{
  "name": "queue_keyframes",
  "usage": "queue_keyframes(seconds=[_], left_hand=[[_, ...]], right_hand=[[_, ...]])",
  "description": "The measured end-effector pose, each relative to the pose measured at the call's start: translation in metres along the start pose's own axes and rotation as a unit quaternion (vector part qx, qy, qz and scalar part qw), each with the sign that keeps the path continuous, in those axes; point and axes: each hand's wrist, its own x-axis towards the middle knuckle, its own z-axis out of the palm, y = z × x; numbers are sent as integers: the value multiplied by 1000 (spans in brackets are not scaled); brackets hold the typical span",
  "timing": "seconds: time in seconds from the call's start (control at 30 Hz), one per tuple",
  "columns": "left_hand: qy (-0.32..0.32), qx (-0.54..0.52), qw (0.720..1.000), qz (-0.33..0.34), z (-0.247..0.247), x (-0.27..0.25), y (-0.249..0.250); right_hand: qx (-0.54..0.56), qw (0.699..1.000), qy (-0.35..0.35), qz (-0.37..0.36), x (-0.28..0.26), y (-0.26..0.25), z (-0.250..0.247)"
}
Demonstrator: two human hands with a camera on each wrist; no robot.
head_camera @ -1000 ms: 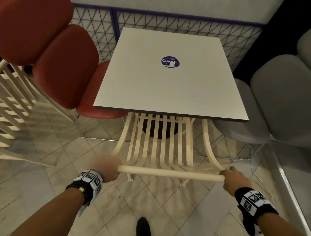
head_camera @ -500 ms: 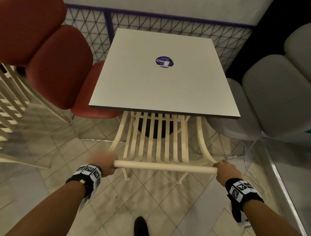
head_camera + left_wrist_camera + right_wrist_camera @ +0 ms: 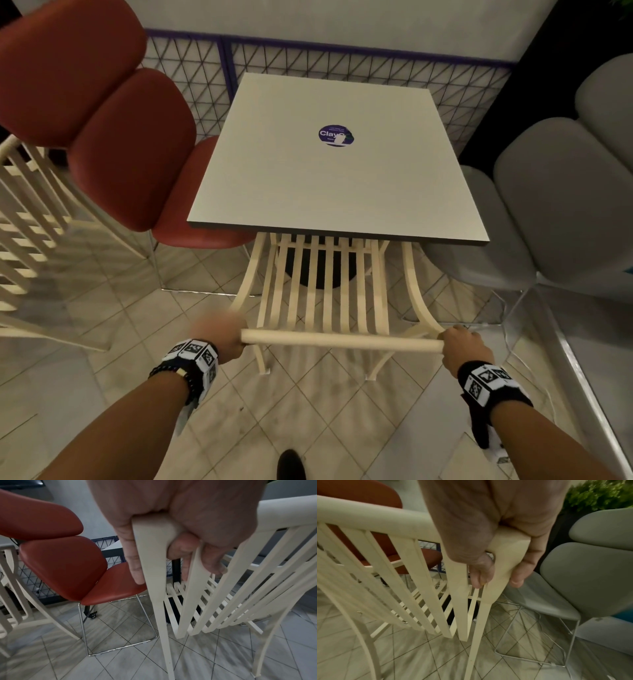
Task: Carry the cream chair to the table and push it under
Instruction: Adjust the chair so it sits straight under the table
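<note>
Straight ahead at twelve o'clock, the table [image 3: 337, 178], square top bearing a round blue sticker [image 3: 336, 135], near edge crossing above the slatted seat. Partly beneath that edge already, the cream chair [image 3: 325, 291]: front of the seat hidden under the top, backrest and rear legs out on the tiled floor [image 3: 308, 404]. Red chair [image 3: 113, 137] at ten o'clock, grey chair [image 3: 548, 205] at two, both flanking the gap, with a second cream chair [image 3: 24, 219] off at nine. Top rail [image 3: 342, 341] running nine to three, square to the push, so the line of travel lies dead ahead from the grip toward twelve. Left hand [image 3: 219, 334] wrapped round the nine o'clock corner of the rail, fingers [image 3: 212, 561] curled behind the slats; blurred in the head view, so possibly mid-motion. Right hand [image 3: 462, 347] closed round the three o'clock corner, thumb [image 3: 522, 566] on the outer post. Both hands level and about equally near, suiting an even shove. Seemingly little travel left before the backrest meets the table edge.
</note>
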Motion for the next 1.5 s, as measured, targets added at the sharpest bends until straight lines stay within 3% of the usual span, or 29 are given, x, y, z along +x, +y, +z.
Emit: queue_keyframes(seconds=[0.5, 0.6, 0.73, 0.83, 1.2, 1.5], left_hand=[[-6, -10, 1000, 16, 13, -20, 4], [6, -12, 1000, 20, 5, -15, 6], [43, -10, 997, 65, 12, -13, 10], [59, -6, 996, 72, 15, -13, 19], [-8, 10, 999, 49, 1, -14, 25], [-3, 13, 999, 50, 1, -14, 21]], right_hand=[[-12, 1000, -7, -12, -16, 10, 9], [-32, 998, -25, -51, -8, 13, -3], [-14, 986, -15, -164, -6, 2, -7], [-16, 981, -12, -194, -8, -16, -7], [-27, 988, -2, -149, -16, -23, -4], [-19, 988, 20, -151, -19, -24, 3]])
